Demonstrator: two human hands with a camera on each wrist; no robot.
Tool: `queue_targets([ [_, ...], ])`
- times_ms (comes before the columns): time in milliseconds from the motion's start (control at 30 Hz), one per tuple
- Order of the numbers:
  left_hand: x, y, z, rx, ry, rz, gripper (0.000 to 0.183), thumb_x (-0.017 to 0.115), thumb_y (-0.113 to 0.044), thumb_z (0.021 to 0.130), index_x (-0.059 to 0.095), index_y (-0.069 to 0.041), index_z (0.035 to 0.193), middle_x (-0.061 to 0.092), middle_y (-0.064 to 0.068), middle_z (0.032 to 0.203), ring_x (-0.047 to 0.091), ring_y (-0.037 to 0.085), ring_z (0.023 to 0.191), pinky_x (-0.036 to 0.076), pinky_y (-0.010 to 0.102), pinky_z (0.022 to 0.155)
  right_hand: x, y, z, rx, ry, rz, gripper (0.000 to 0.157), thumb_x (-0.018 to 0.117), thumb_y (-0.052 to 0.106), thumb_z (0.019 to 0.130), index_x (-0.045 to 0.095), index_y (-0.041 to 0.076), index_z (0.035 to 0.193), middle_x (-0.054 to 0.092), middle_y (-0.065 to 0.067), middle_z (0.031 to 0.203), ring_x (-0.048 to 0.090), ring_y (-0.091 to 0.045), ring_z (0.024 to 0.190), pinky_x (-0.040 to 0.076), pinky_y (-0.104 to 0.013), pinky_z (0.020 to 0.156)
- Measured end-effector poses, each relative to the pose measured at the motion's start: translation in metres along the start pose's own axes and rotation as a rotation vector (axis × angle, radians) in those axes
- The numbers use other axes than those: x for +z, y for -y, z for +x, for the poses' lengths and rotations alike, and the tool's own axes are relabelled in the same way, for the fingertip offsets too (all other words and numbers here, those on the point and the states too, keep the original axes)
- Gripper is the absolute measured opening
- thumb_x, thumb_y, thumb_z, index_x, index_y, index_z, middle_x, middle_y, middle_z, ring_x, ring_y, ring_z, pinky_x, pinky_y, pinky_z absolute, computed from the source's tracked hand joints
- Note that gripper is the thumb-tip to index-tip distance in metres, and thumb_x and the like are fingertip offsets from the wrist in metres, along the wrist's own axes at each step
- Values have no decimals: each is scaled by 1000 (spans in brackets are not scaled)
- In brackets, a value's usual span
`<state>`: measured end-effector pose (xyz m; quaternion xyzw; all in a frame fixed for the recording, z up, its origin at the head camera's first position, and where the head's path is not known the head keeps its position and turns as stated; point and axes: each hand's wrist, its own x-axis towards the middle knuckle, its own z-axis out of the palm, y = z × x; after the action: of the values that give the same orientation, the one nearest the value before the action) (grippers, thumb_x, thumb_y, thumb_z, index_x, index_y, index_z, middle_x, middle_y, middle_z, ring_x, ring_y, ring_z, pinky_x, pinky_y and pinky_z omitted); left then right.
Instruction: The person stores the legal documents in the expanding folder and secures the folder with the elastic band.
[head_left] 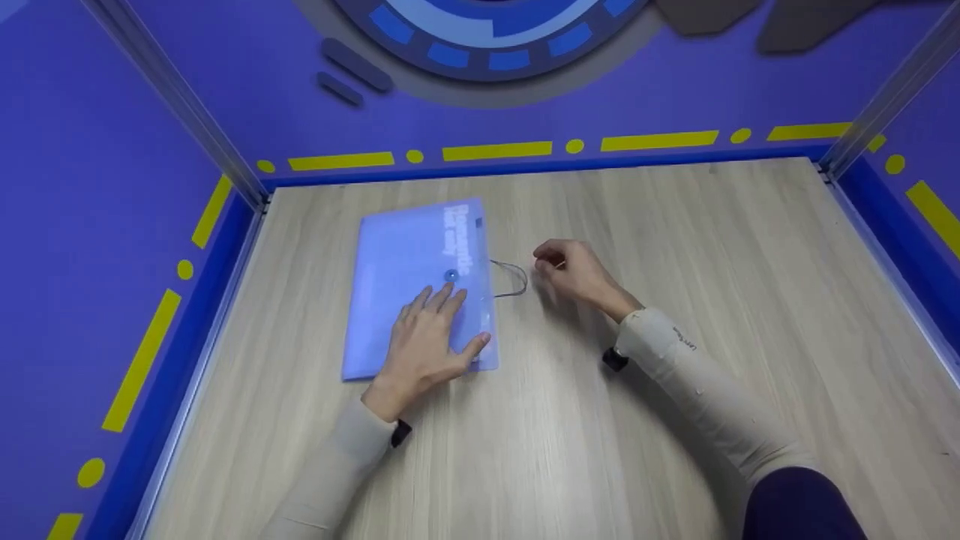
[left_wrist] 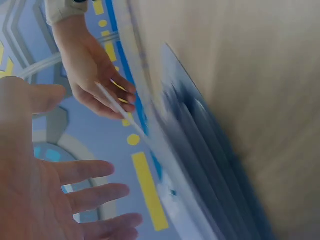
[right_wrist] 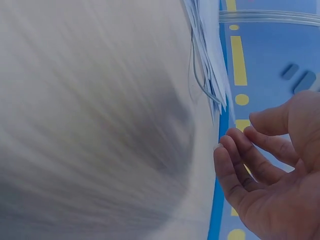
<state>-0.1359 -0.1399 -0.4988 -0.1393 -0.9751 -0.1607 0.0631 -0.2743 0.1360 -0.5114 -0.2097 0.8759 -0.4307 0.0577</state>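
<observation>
A translucent blue plastic document folder [head_left: 405,255] lies on the table, with white lettering and a small round button [head_left: 451,275] near its right side. From its right edge a thin dark elastic cord [head_left: 523,277] sticks out in a loop. My left hand [head_left: 427,345] is over the lower right part of the folder, fingers spread, fingertips just below the button. Right of the cord loop, my right hand [head_left: 574,270] hovers with loosely bent fingers and holds nothing. The left wrist view shows the folder's layered inner sheets [left_wrist: 200,145] edge-on.
The pale wood-grain table [head_left: 720,300] extends to the right of the folder and in front of it. Blue walls with yellow markings [head_left: 497,151] enclose the back and sides, and metal posts [head_left: 180,97] stand at the back corners.
</observation>
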Motion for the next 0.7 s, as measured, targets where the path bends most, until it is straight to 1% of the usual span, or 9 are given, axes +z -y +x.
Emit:
queue_targets([
  [167,7,19,9,-29,35,-12,90,51,-71,97,40,-15,166,34,16,173,29,55,157,30,69,123,0,-5,1,-10,1,-10,25,64,5,104,72,-6,124,75,-19,116,72,-33,105,60,-47,95],
  [267,10,30,14,-37,37,-32,92,52,-72,97,35,-17,168,27,16,176,22,57,158,24,70,126,1,-7,2,-26,6,-14,25,65,5,103,72,-7,123,76,-19,115,72,-33,105,60,-47,95],
  [367,12,39,18,-58,58,-55,95,52,-74,96,28,-20,171,20,16,178,14,58,159,19,69,128,2,-9,4,-43,17,-18,25,65,5,103,72,-7,124,75,-19,115,72,-33,106,60,-46,96],
  [500,13,49,23,-106,117,-66,103,51,-79,95,18,-21,173,11,16,180,6,58,161,13,69,130,2,-12,5,-53,29,-24,26,67,6,103,72,-7,124,75,-19,115,72,-32,106,60,-46,95],
  [600,15,55,26,-139,149,-61,107,52,-81,94,16,-19,173,8,16,180,3,58,161,11,71,129,3,-13,6,-67,34,-25,25,67,6,102,72,-7,124,75,-20,114,72,-33,105,61,-46,94],
  [700,17,58,26,-179,205,-36,112,51,-85,92,12,-18,174,4,16,180,-1,58,161,8,73,128,5,-15,7,-85,45,-41,25,67,7,103,73,-7,123,75,-20,114,72,-33,104,61,-46,94],
])
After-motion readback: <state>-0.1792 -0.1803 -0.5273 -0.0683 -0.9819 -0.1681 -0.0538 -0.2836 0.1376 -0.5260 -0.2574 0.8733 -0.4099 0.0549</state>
